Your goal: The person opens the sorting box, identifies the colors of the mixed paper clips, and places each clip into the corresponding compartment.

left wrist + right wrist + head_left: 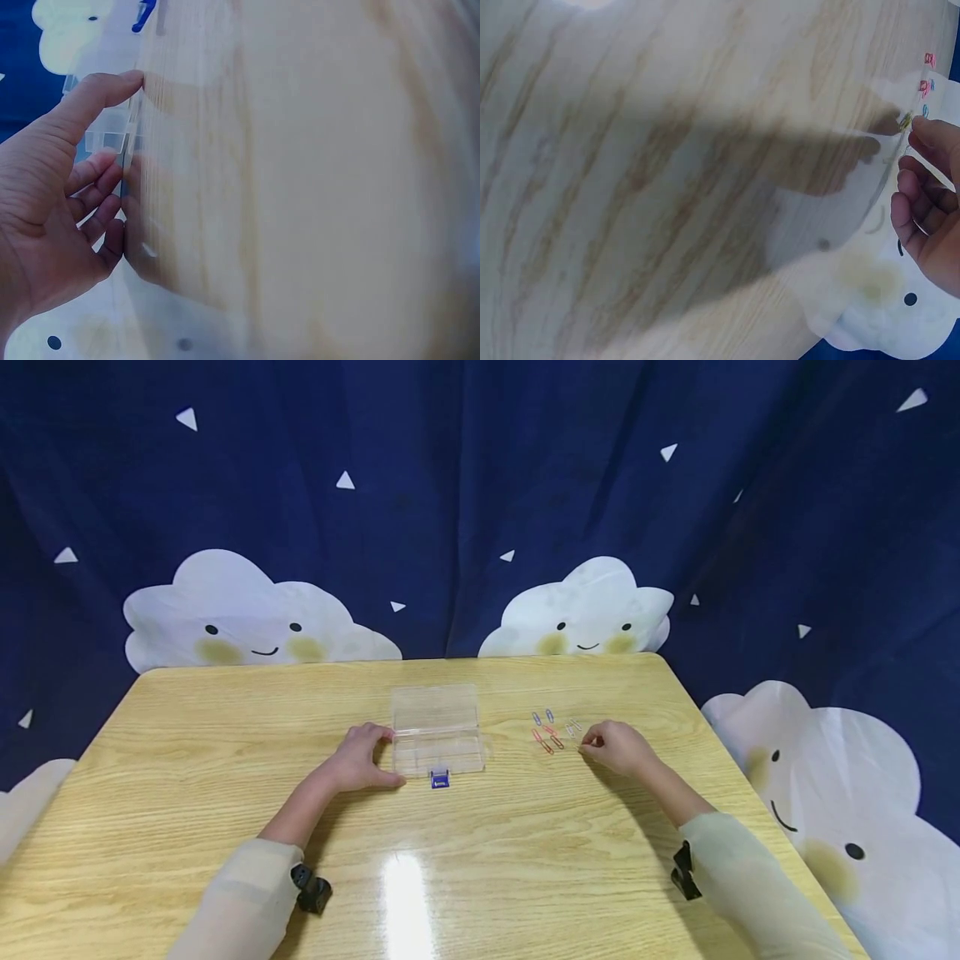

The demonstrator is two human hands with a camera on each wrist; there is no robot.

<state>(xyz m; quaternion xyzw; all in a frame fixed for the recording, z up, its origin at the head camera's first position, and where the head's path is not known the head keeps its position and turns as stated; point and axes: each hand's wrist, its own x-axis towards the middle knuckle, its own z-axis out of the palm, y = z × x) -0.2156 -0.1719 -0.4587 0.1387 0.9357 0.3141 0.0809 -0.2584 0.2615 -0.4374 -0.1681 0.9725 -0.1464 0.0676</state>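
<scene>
A clear plastic box (454, 753) lies on the table with its lid (435, 707) raised at the back and a blue latch (439, 780) at its front. My left hand (358, 762) holds the box's left end, thumb at the front corner and fingers farther back; the left wrist view shows the same hold. Farther right, my right hand (618, 747) is low over the table, thumb and forefinger together at a small yellow paper clip (905, 121). Beside it lie white paper clips (571, 730), blue paper clips (550, 716) and several red and pink paper clips (557, 742).
The wooden table (480, 860) has its back edge against a dark blue curtain (450, 510) printed with white clouds and triangles. A bright reflection lies on the table's front part. Each sleeve carries a small black device (311, 890) near the wrist.
</scene>
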